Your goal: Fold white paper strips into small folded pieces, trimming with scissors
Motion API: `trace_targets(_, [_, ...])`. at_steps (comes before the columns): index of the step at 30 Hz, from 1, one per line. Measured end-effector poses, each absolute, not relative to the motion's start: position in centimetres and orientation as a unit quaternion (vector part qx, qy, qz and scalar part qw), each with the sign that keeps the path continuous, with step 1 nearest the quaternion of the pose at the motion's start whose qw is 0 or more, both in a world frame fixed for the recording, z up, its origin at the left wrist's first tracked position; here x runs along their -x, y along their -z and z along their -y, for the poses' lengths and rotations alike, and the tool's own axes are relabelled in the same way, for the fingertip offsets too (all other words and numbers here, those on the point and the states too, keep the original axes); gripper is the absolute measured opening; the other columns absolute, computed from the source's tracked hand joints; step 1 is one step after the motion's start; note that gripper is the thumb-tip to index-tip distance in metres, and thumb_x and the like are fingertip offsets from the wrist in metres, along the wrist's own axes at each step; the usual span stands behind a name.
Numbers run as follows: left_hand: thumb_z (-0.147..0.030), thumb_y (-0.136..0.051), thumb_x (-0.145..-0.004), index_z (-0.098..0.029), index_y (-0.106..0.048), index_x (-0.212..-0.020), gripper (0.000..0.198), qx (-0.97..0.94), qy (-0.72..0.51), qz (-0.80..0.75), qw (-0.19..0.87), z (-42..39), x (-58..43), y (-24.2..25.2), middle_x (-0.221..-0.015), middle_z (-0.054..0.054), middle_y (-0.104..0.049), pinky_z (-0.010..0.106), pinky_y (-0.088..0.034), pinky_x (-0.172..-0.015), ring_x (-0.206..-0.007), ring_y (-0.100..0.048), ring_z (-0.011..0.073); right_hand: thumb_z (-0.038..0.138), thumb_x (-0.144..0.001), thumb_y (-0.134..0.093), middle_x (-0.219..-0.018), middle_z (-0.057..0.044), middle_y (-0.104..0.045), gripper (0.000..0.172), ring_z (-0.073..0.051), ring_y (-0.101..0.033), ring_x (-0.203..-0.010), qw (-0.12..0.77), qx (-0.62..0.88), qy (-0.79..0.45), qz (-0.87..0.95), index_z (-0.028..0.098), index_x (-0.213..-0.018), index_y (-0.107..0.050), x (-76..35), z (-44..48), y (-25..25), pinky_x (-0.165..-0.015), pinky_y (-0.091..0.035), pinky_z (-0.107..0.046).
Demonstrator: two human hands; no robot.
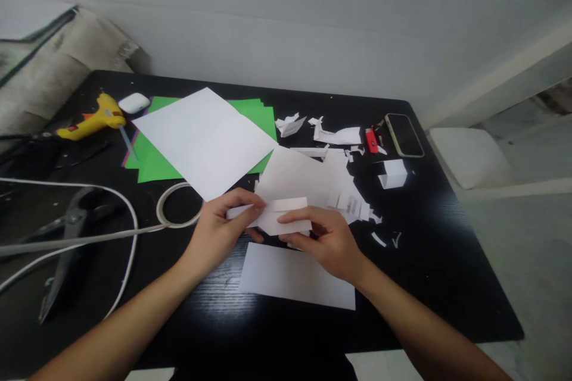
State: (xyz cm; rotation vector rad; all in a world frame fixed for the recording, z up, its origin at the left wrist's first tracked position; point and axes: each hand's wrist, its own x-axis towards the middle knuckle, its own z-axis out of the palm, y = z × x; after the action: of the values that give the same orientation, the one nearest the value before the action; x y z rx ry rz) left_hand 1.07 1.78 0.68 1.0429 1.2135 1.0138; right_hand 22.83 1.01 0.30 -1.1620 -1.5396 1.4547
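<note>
While I'm watching remotely, my left hand (220,227) and right hand (333,243) are pinching folded paper (292,205), below frame centre.

Looks like smooth, matt paper in the folded piece (291,206), white square (205,137) and green sheets (155,170); looks like crumpled paper in the scraps (342,136). Shows glossy, grained wood finish across the tabletop (447,292), yellow plastic on the glue gun (100,114), dull metal on the shears (74,223), smooth, glassy black on the phone (404,135).
</note>
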Motion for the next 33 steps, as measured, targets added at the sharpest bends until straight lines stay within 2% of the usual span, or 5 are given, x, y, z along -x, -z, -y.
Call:
trace_targets(8, [-0.023, -0.076, -0.084, -0.020, -0.079, -0.094, 0.012, -0.502, -0.391, -0.437, 0.636, -1.8, -0.1, -0.2, -0.110, 0.008, -0.070, 0.030, -0.065, -0.070, -0.086, -0.072, 0.0194, 0.033, -0.072, -0.094, -0.087, -0.002, -0.082, 0.021, -0.021, -0.074, -0.072, 0.389, 0.463, -0.553, 0.573, 0.029, -0.090, -0.084, -23.0, -1.4, -0.3, -0.061, -0.060, -0.033])
trace_targets(13, [-0.021, -0.085, -0.078, -0.024, -0.077, -0.098, 0.022, -0.584, -0.360, -0.459, 0.565, -1.7, 0.0, -0.4, -0.113, 0.005, -0.069, 0.024, -0.057, -0.069, -0.088, -0.069, 0.0169, 0.035, -0.070, -0.096, -0.085, -0.001, -0.081, 0.021, -0.021, -0.074, -0.070, 0.395, 0.470, -0.547, 0.569, 0.030, -0.086, -0.084, -23.1, -1.6, -0.4, -0.058, -0.060, -0.032])
trace_targets(16, [-0.020, -0.087, -0.076, -0.025, -0.079, -0.091, 0.018, -0.612, -0.374, -0.460, 0.522, -1.7, -0.2, -0.5, -0.112, 0.004, -0.069, 0.024, -0.056, -0.072, -0.095, -0.069, 0.0180, 0.031, -0.071, -0.095, -0.088, 0.000, -0.082, 0.020, -0.022, -0.077, -0.080, 0.408, 0.453, -0.530, 0.589, 0.032, -0.087, -0.084, -23.1, -1.6, -0.5, -0.068, -0.063, -0.034])
trace_targets(20, [-0.022, -0.086, -0.079, -0.027, -0.082, -0.087, 0.010, -0.619, -0.381, -0.460, 0.510, -1.5, -0.3, -0.4, -0.110, 0.005, -0.067, 0.018, -0.053, -0.058, -0.094, -0.068, 0.0182, 0.026, -0.073, -0.095, -0.092, 0.001, -0.083, 0.024, -0.023, -0.078, -0.088, 0.416, 0.424, -0.528, 0.607, 0.035, -0.093, -0.085, -23.2, -1.6, -0.4, -0.079, -0.063, -0.036])
trace_targets(33, [-0.020, -0.085, -0.081, -0.024, -0.083, -0.083, 0.005, -0.649, -0.415, -0.448, 0.453, -1.6, -0.2, -0.1, -0.103, 0.005, -0.073, 0.018, -0.055, -0.059, -0.090, -0.071, 0.0170, 0.023, -0.080, -0.089, -0.082, -0.002, -0.082, 0.011, -0.018, -0.076, -0.074, 0.438, 0.422, -0.513, 0.606, 0.029, -0.088, -0.086, -22.9, -1.4, -0.5, -0.064, -0.062, -0.028])
